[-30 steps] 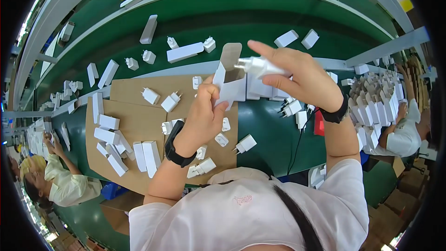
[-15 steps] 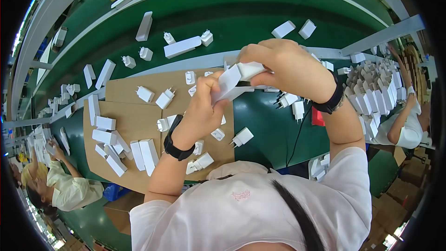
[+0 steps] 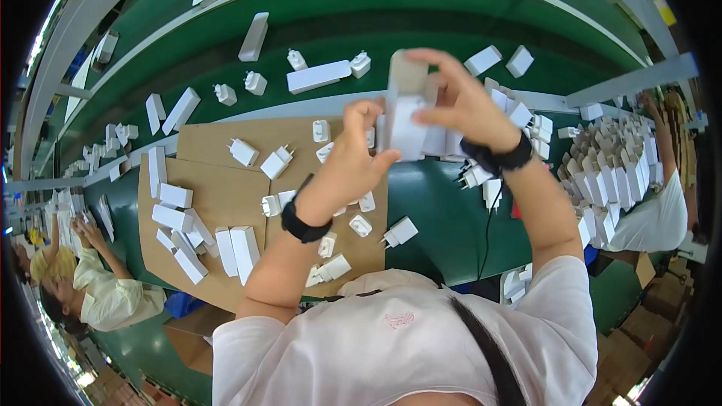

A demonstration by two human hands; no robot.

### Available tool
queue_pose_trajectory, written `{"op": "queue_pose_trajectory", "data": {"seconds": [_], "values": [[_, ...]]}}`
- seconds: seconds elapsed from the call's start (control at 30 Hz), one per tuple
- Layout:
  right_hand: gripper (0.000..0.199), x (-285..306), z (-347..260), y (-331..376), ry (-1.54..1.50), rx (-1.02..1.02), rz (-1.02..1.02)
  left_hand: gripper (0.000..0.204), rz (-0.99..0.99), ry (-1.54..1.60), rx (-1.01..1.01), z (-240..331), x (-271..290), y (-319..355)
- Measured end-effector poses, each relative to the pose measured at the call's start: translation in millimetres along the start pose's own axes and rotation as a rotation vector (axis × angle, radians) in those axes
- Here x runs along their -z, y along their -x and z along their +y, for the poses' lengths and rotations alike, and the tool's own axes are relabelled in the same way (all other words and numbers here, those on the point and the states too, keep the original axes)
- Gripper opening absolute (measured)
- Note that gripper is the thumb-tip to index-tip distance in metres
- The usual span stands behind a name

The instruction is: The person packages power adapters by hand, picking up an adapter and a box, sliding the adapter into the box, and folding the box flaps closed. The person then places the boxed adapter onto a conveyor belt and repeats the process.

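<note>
A white carton box with a raised flap at its top stands upright between my hands, slightly blurred. My left hand grips it at its lower left edge, thumb in front. From the right, my right hand has its thumb against the box's front and its fingers by the upper flap. Whether anything is inside the box is hidden. Below my hands, white plug adapters lie on a brown cardboard sheet, and one adapter rests on the green table to its right.
White boxes lie on the cardboard's left part. Many open boxes stand in rows at the right. More boxes and adapters sit beyond the grey rail. A black cable runs down the table. Other people work at both sides.
The box has turned upright, its flap now pointing away from me. My right hand has moved from its top end down to its right side. The whole view has shifted slightly.
</note>
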State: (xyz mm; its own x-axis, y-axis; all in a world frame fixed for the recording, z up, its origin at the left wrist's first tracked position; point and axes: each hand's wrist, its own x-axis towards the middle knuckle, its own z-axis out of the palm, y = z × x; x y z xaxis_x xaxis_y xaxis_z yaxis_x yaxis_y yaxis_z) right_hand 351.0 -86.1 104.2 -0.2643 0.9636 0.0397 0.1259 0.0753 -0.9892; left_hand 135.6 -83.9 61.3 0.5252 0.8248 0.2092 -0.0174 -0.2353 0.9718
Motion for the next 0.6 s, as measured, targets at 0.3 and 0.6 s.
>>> {"op": "queue_pose_trajectory", "data": {"seconds": [0.3, 0.6], "values": [[0.061, 170.4, 183.1, -90.6, 0.476, -0.478, 0.405, 0.038, 0.334, -1.046, 0.269, -77.6, 228.1, 37.7], [0.048, -11.9, 108.5, -153.6, 1.138, 0.187, -0.097, 0.031, 0.183, -1.018, 0.251, -81.7, 213.5, -122.4]]}}
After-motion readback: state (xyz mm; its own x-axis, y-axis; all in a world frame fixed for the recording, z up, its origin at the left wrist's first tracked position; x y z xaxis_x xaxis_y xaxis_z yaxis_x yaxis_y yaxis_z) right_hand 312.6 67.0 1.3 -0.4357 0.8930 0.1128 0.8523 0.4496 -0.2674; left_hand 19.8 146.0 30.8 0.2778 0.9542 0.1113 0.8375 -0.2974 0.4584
